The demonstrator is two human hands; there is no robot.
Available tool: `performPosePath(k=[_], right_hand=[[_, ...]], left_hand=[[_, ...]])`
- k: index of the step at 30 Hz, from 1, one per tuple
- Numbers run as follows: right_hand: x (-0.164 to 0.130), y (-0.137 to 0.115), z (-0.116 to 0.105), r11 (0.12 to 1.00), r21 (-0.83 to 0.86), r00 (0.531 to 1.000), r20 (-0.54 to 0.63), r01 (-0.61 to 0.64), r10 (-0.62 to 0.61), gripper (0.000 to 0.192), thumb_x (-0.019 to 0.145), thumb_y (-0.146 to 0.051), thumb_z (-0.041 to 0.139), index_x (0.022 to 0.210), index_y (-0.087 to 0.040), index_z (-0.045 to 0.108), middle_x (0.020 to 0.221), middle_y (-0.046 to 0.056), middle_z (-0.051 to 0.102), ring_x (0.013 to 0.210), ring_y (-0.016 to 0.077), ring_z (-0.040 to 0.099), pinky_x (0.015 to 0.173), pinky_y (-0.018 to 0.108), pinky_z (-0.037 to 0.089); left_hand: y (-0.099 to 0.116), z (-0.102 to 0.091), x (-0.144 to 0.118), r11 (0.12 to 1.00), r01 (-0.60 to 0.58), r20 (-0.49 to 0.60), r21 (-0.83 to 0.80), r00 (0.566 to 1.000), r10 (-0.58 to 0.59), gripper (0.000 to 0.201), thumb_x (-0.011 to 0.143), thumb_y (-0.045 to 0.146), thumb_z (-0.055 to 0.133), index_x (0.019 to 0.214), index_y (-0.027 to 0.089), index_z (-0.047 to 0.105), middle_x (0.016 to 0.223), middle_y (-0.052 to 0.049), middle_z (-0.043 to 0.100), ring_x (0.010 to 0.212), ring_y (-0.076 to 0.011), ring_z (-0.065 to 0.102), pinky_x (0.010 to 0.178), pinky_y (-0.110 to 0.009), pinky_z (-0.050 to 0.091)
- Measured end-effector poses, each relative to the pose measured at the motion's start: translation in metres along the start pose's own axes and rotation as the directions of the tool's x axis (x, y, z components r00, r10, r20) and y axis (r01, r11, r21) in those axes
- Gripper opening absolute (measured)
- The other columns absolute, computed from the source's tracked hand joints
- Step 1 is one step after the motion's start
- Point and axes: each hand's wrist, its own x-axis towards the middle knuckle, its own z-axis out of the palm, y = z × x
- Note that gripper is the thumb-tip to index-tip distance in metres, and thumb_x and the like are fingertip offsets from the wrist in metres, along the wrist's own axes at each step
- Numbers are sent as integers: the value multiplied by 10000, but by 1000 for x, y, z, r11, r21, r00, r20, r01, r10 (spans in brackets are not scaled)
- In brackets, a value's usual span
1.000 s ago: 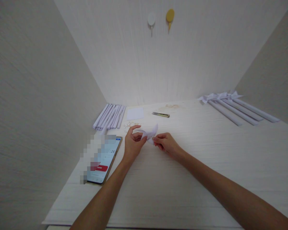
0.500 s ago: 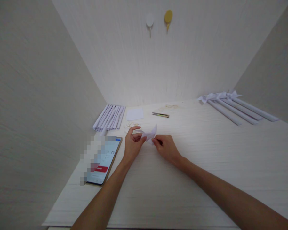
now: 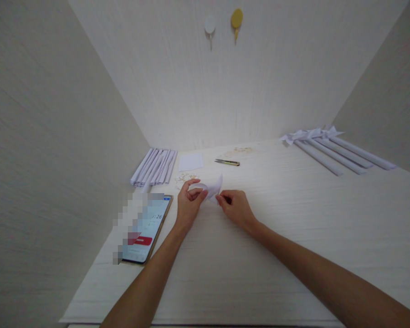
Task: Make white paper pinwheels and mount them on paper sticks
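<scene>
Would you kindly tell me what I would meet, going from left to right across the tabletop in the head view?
White sticks → left hand → white paper piece → right hand → white tubes.

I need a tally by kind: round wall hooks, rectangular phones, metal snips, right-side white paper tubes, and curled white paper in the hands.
Round wall hooks, yellow and white: 2
Rectangular phone: 1
Metal snips: 1
Right-side white paper tubes: 4
Curled white paper: 1
Total: 9

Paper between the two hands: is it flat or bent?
Bent: the paper curls, one pointed tip standing up, pinched by the left hand and right hand.
</scene>
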Motion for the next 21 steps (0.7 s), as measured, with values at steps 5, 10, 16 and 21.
performPosePath(k=[5, 10, 16, 21], right_hand=[[-1, 0, 0, 1000, -8, 1000, -14, 9, -9, 277, 688, -191, 469, 416, -144, 437, 409, -32, 387, 411, 70, 326, 440, 206, 224], [0, 1, -1, 1000, 10, 1000, 20, -16, 16, 264, 686, -201, 466, 429, -144, 458, 416, -27, 419, 421, 76, 355, 450, 209, 242], [5, 3, -2, 995, 81, 994, 90, -66, 59, 266, 680, -208, 442, 422, -146, 449, 409, -28, 416, 423, 79, 368, 453, 210, 248], [7, 3, -2, 979, 151, 986, 122, -133, 115, 254, 664, -226, 438, 422, -149, 446, 391, -38, 382, 405, 75, 338, 433, 209, 231]], left_hand=[[-1, 1, 1, 1000, -5, 2, 22, 1000, 5, 420, 536, 137, 641, 905, 171, 441, 562, 55, 603, 512, -72, 543, 540, -179, 397], [-3, 0, 2, 999, -29, 17, 33, 999, 28, 405, 546, 130, 625, 897, 177, 429, 570, 52, 604, 544, -95, 573, 574, -208, 422], [-2, 0, 0, 998, -33, 21, 45, 999, 32, 412, 557, 131, 618, 917, 176, 422, 568, 51, 604, 547, -94, 578, 570, -201, 427], [1, 1, -1, 996, -37, 1, 85, 999, 37, 462, 559, 145, 616, 981, 162, 430, 573, 49, 602, 526, -79, 557, 554, -186, 418]])
